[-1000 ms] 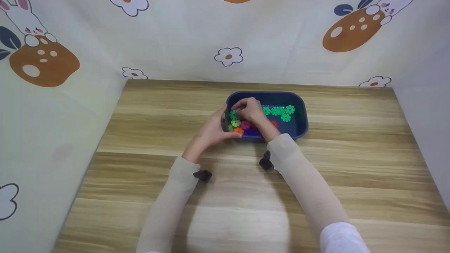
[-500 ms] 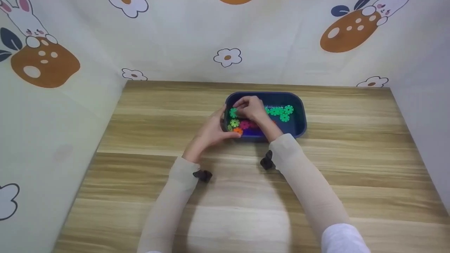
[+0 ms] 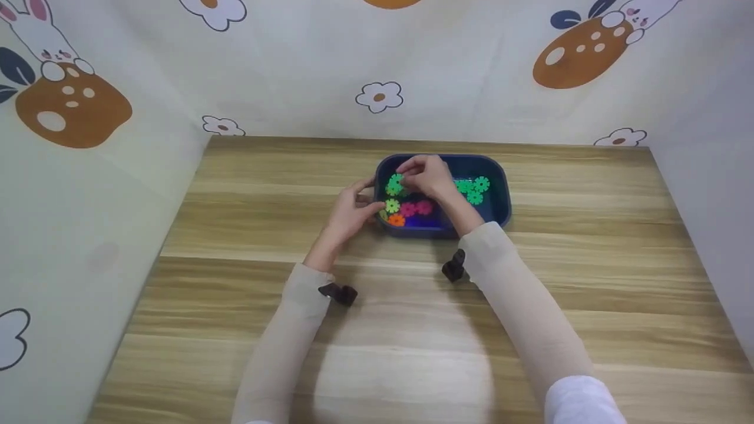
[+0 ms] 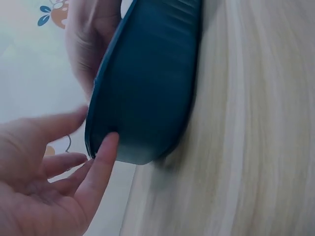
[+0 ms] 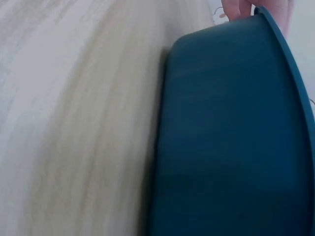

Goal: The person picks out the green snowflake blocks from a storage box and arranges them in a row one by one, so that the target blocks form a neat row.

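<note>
A dark blue tray (image 3: 500,206) holds small flower-shaped pieces: green ones (image 3: 475,197) at the right, pink ones (image 3: 424,207) and an orange one (image 3: 397,219) towards the front left. At the tray's left end the left hand (image 3: 347,217) has its fingers spread, with the thumb by the rim near a yellow-green piece (image 3: 392,205). In the left wrist view, fingertips of the left hand (image 4: 54,172) touch the tray wall (image 4: 142,88). Above the back left of the tray, the right hand (image 3: 433,178) pinches a green piece (image 3: 396,181); its fingertips partly hide that piece.
The tray stands on a wooden table (image 3: 283,194) near its back edge. A patterned cloth (image 3: 306,70) hangs behind the table, and pale walls flank both sides. Black wrist devices (image 3: 341,294) sit at both cuffs.
The left hand has drawn back left from the tray's front rim. The right hand has shifted slightly right and up, and a green piece now shows higher beside its fingertips.
</note>
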The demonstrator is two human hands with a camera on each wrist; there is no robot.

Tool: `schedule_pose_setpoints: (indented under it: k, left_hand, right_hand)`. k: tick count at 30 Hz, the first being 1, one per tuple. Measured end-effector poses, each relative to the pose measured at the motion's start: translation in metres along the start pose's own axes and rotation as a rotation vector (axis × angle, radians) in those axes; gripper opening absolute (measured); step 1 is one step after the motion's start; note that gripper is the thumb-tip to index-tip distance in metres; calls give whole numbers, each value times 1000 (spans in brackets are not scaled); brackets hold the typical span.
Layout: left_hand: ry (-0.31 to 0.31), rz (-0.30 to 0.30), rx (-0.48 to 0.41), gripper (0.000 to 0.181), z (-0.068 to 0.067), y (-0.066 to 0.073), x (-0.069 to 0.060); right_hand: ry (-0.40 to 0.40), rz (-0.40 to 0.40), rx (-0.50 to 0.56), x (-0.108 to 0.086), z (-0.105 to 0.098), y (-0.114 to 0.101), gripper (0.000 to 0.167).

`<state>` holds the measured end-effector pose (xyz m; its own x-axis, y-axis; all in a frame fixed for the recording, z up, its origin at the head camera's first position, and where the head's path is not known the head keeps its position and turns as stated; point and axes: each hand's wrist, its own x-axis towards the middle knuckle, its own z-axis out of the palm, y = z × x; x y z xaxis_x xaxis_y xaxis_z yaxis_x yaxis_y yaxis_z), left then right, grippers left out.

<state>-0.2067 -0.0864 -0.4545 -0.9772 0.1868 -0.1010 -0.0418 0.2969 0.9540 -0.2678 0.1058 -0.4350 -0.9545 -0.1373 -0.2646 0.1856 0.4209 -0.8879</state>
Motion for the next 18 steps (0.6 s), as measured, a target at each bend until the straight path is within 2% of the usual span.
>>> schedule_pose_setpoints:
  k: [5, 9, 18]
  left_hand:
    - [24, -29, -64, 57, 2, 2, 1]
    - [28, -42, -61, 57, 3, 3, 2]
    - [22, -81, -48, 59, 1, 4, 3]
  right_hand:
    - [9, 22, 34, -3, -9, -2, 20]
    - [15, 27, 54, -5, -16, -3, 19]
    - [26, -28, 80, -7, -36, -7, 22]
